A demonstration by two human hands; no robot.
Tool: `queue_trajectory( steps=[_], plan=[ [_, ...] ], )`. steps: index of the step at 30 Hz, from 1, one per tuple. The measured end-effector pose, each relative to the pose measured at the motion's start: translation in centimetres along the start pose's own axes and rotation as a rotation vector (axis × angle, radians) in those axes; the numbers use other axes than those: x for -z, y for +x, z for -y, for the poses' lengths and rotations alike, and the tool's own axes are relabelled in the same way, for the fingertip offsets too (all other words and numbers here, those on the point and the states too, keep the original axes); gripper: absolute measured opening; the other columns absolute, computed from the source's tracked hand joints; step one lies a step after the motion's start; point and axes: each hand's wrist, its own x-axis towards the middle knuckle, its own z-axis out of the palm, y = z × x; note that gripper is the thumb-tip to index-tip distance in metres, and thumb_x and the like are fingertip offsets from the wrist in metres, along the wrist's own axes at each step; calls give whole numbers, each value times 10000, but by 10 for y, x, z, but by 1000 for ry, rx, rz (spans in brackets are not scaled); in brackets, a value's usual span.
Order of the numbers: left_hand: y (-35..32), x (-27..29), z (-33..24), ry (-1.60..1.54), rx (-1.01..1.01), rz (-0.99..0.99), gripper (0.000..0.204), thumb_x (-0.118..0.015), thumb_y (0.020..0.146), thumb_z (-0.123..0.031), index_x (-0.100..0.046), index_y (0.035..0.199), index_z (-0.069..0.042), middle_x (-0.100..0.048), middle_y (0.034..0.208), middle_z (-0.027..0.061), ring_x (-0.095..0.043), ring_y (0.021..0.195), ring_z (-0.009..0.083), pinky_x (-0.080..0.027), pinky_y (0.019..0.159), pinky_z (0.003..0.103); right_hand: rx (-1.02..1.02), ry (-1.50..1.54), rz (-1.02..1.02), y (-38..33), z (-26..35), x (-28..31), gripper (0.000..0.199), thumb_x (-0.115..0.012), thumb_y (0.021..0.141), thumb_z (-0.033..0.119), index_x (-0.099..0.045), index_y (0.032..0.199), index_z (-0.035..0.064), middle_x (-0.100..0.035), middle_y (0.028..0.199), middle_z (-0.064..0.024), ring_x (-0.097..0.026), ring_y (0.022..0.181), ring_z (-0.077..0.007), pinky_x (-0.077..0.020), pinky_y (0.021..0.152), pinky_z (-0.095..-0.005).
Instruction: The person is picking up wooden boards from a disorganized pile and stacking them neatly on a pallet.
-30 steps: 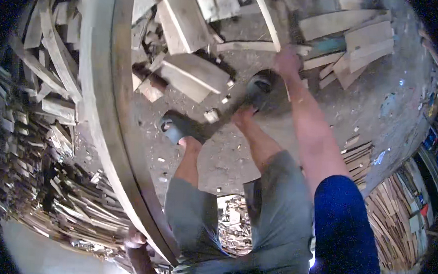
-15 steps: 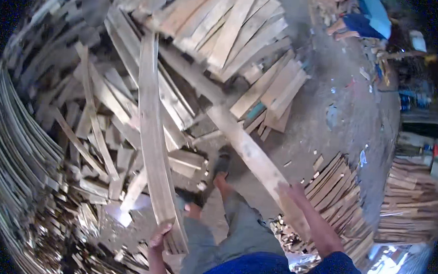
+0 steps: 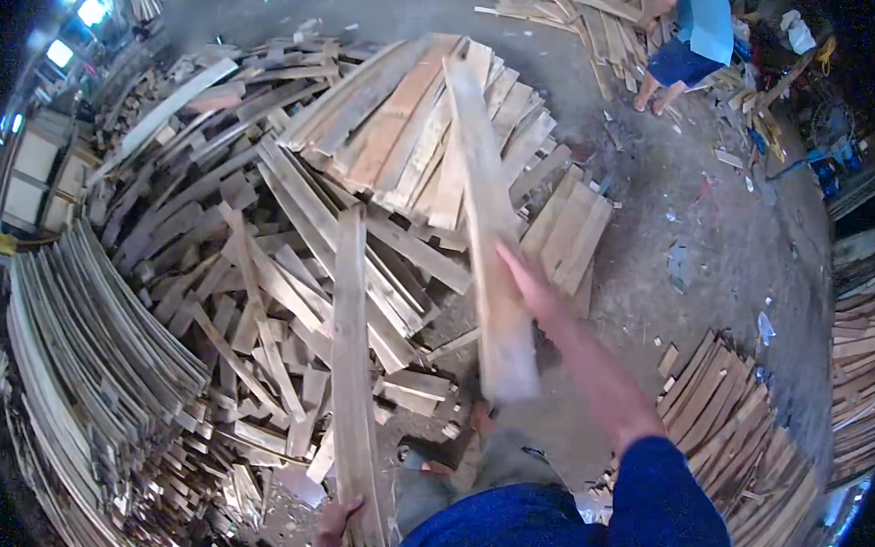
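Observation:
Low in the view, my left hand (image 3: pixel 339 518) is closed on the left edge of a long wooden plank (image 3: pixel 351 338), near its near end. That plank slopes away from me, its far end against the heap of loose boards. Out in front, my right hand (image 3: pixel 523 279) grips a second plank (image 3: pixel 485 191) by its right edge, my arm stretched forward. The second plank's near end is blurred, and its far end overlaps a pile of flat boards (image 3: pixel 392 120). The fingers of my right hand are partly hidden by the blur and the wood.
Jumbled offcuts (image 3: pixel 256 293) spread left of my feet. A tall stack of thin boards (image 3: pixel 103 343) stands at far left, and more stacked strips (image 3: pixel 734 422) lie at right. Another person (image 3: pixel 697 39) stands bent at the far right, near scattered planks. Bare floor (image 3: pixel 639 256) runs between.
My right hand has moved forward with its plank, which has swung from slanting toward my right side to pointing away from me. My left hand keeps its plank. The view has tilted up.

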Motion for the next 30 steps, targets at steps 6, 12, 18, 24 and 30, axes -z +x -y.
queue_trajectory(
  steps=[6, 12, 18, 24, 30],
  plan=[
    [-21, -61, -43, -75, 85, 101, 504, -719, 805, -310, -617, 1160, 33, -662, 1058, 87, -608, 963, 190, -461, 897, 315, -342, -242, -137, 221, -1, -43, 671, -635, 767, 590, -633, 954, -55, -659, 858, -190, -643, 794, -327, -501, 682, -420],
    [-67, -44, -29, -83, 81, 31, 517, -748, 784, -350, -644, 1121, 27, -662, 1061, 97, -612, 974, 181, -481, 867, 326, -249, -503, 298, 64, -26, -147, 590, -537, 817, 595, -649, 974, 38, -655, 935, -190, -631, 863, -305, -469, 748, -452],
    [-96, -23, 81, 419, 58, -126, 630, -790, 648, -509, -692, 1008, -1, -688, 948, 209, -670, 906, 329, -524, 821, 411, -1325, 139, 755, -235, -121, -161, 918, -351, 820, 792, -340, 1426, 103, -520, 1239, -134, -542, 992, -294, -423, 893, -452],
    [-144, -17, 175, 609, -88, -211, 627, -696, 701, -550, -636, 1051, -33, -674, 910, 235, -663, 885, 380, -531, 791, 455, -734, 307, 793, -391, -239, -214, 924, -445, 797, 767, -255, 1474, 167, -309, 1491, -63, -296, 1348, -271, -255, 1103, -517],
    [-210, 12, 264, 467, -111, -320, 614, -694, 733, -515, -567, 1106, -45, -675, 891, 223, -657, 866, 400, -532, 765, 475, -1276, 496, 481, -455, -69, -279, 904, -549, 737, 767, -372, 1426, 209, -377, 1446, -27, -366, 1294, -254, -296, 1084, -445]
  ],
)
